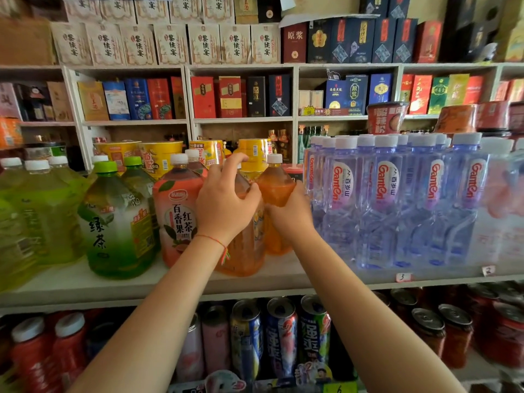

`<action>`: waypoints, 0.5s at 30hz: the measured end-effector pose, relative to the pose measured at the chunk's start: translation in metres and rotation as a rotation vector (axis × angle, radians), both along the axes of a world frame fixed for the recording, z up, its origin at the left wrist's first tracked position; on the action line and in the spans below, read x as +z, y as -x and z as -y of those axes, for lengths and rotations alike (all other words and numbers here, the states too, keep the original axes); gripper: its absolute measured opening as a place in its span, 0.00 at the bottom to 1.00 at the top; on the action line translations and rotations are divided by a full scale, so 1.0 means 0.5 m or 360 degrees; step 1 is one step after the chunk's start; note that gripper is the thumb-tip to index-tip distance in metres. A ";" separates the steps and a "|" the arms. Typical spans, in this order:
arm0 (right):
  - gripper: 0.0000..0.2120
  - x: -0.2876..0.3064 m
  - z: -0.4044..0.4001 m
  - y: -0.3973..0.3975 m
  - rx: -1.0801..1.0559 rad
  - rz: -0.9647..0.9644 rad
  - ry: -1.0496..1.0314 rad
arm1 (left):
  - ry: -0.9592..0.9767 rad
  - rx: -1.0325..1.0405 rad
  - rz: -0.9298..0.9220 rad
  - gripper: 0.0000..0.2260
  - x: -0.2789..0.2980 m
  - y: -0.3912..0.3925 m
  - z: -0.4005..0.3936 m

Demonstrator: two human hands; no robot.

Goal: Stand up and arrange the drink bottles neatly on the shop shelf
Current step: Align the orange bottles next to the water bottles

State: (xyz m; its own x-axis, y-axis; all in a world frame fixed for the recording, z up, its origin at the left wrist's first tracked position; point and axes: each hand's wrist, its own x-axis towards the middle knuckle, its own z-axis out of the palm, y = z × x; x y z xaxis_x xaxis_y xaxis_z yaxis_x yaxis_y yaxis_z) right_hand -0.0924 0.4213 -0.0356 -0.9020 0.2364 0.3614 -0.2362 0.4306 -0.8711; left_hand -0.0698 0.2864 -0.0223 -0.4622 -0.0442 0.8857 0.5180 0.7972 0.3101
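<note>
Landmark: the pink tea bottle point(177, 214), the one with the peach-colored label, standing upright at the front of the white shelf point(181, 282).

Left hand: the left hand point(226, 202) is just right of the pink tea bottle. Its fingers curl over the shoulder of a brown tea bottle point(243, 251) and grip it.

Right hand: the right hand point(292, 211) is farther right of the pink tea bottle. It wraps around an orange tea bottle point(276, 188) that stands a little behind the brown one.

Where the bottles are: both held bottles stand on the shelf, squeezed between the pink tea bottle and the water bottles point(385, 199). They look upright. I cannot tell if their bottoms are flat on the shelf.

Other side: the green tea bottle point(119, 222) stands just left of the pink tea bottle, near the shelf's front edge.

Risk one: the gap is tight. A push sideways could bump the pink tea bottle into the green one, and one might tip off the front.

Risk two: the grip is up high on fat, heavy bottles. A quick pull could make the bottom swing and knock a neighbor.

Risk three: the water bottles look tall and thin. A nudge from the right hand could topple a whole row.

Below: cans point(280, 336) sit under the shelf, so a falling bottle would hit them.
</note>
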 end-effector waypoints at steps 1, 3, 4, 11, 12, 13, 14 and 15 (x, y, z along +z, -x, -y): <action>0.40 -0.006 -0.004 -0.002 0.0013 -0.0033 0.0005 | -0.0005 -0.0001 -0.0019 0.21 -0.003 0.000 0.000; 0.35 -0.018 -0.015 -0.010 -0.0005 -0.0078 0.0008 | 0.0001 -0.0014 -0.0079 0.22 -0.013 -0.003 -0.001; 0.33 -0.025 -0.019 -0.014 -0.0037 -0.0085 0.0021 | 0.0004 -0.0022 -0.0108 0.22 -0.020 -0.006 -0.001; 0.37 -0.028 -0.004 -0.058 -0.0095 0.0070 0.0002 | -0.0375 -0.0149 0.0052 0.34 -0.078 -0.058 -0.032; 0.36 -0.029 0.002 -0.074 -0.0090 -0.0027 0.0011 | -0.0480 -0.0179 0.0103 0.33 -0.081 -0.065 -0.034; 0.34 -0.033 0.009 -0.095 -0.0063 -0.0139 0.0040 | -0.0587 -0.0221 0.0154 0.33 -0.084 -0.069 -0.032; 0.32 -0.040 0.016 -0.115 -0.0026 -0.0243 0.0073 | -0.0695 -0.0271 0.0202 0.32 -0.085 -0.073 -0.029; 0.30 -0.047 0.023 -0.133 0.0019 -0.0304 0.0089 | -0.0803 -0.0328 0.0244 0.31 -0.086 -0.078 -0.027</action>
State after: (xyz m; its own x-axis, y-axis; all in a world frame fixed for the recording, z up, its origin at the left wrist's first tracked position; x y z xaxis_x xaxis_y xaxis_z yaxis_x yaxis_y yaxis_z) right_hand -0.0260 0.4100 -0.0593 -0.8209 0.2509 0.5130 -0.4043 0.3789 -0.8324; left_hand -0.0310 0.2998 -0.0652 -0.6280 -0.3399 0.7001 0.5662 0.4176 0.7106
